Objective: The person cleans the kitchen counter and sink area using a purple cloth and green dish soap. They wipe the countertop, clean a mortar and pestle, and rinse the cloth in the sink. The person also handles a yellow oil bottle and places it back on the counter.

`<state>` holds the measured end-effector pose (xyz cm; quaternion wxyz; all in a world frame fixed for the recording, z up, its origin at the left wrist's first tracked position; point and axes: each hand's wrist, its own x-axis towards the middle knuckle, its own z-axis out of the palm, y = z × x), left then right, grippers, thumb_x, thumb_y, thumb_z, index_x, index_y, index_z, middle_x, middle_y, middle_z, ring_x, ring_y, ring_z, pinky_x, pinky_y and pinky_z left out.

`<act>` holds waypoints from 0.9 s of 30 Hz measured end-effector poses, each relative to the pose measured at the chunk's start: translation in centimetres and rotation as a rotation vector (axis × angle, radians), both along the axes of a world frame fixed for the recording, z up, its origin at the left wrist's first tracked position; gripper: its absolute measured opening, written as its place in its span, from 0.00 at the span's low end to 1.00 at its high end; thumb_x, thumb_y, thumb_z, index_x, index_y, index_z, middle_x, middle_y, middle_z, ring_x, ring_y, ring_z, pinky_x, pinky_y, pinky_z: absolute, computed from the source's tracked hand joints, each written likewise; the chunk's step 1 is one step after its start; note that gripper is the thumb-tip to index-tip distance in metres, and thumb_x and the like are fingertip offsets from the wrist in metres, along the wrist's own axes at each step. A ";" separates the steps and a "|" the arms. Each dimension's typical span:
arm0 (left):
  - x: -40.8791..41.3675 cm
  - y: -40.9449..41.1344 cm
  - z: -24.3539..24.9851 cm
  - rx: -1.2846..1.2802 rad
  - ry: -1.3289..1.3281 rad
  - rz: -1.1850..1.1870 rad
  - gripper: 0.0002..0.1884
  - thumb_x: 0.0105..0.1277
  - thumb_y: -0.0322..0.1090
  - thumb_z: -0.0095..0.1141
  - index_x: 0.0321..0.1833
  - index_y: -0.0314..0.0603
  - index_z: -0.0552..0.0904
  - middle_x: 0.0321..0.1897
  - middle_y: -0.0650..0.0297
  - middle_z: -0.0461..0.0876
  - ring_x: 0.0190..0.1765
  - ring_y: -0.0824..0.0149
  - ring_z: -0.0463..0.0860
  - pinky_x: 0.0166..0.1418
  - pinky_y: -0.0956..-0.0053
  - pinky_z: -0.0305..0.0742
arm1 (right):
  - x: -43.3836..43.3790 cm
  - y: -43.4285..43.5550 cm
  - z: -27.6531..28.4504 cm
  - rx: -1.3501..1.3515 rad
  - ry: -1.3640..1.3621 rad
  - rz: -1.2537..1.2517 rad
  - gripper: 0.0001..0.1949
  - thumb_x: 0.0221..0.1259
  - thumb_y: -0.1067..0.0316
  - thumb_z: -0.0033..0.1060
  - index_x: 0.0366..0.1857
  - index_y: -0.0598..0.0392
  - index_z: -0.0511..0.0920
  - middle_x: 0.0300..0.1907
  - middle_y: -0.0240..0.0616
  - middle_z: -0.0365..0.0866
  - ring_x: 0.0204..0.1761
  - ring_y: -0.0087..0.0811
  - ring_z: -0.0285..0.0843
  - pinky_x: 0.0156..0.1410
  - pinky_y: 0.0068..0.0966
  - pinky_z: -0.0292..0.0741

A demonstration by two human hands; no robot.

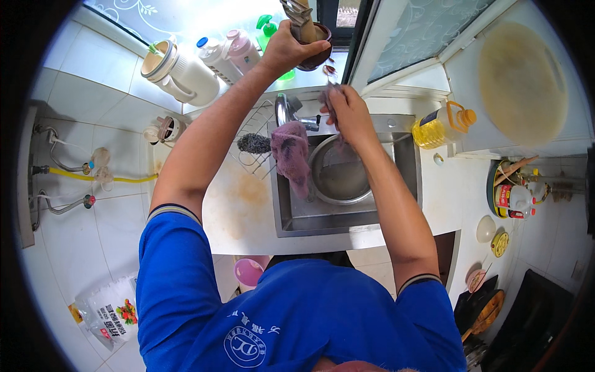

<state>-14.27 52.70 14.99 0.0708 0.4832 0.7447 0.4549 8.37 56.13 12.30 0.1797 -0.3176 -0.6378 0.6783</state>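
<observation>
My left hand (287, 52) grips a dark brown jar (320, 59) above the windowsill. Metal utensils (297, 11) and a pale, wooden-looking handle stand up out of the jar. Lower and to the right, my right hand (349, 114) clutches a greyish-purple cloth (330, 93) near the back edge of the sink. Under that hand, a round metal basin (341, 181) with some water sits in the stainless steel sink (334, 225). A mauve cloth (291, 153) hangs over the spout of the chrome faucet (282, 109).
A wire rack (253, 121) with a steel wool scrubber (253, 143) lies left of the sink. Along the windowsill stand a cream jug (190, 76), two flasks and a green pump bottle (267, 31). An oil bottle (430, 130) stands right of the sink, beside the open window.
</observation>
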 end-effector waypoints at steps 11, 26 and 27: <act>-2.3 0.0 -5.2 0.128 0.145 -0.028 0.49 0.51 0.47 0.85 0.69 0.25 0.71 0.56 0.42 0.83 0.58 0.52 0.87 0.64 0.64 0.82 | -11.0 6.3 -3.1 -0.250 -0.034 0.018 0.28 0.81 0.38 0.43 0.51 0.56 0.81 0.37 0.37 0.85 0.30 0.30 0.79 0.33 0.30 0.77; -3.3 -1.3 -8.8 -0.054 0.190 -0.150 0.43 0.59 0.40 0.77 0.75 0.32 0.69 0.71 0.39 0.73 0.73 0.45 0.76 0.79 0.59 0.70 | -15.3 9.2 -9.7 -0.019 -0.272 -0.017 0.14 0.78 0.59 0.56 0.53 0.58 0.83 0.39 0.39 0.87 0.26 0.28 0.83 0.23 0.26 0.77; -2.8 -2.3 -7.7 -0.067 0.119 -0.180 0.39 0.62 0.39 0.76 0.73 0.32 0.71 0.69 0.40 0.76 0.70 0.47 0.79 0.76 0.60 0.73 | -15.4 10.0 -10.6 0.035 -0.300 -0.013 0.15 0.76 0.58 0.58 0.51 0.59 0.84 0.40 0.39 0.88 0.27 0.28 0.84 0.24 0.27 0.77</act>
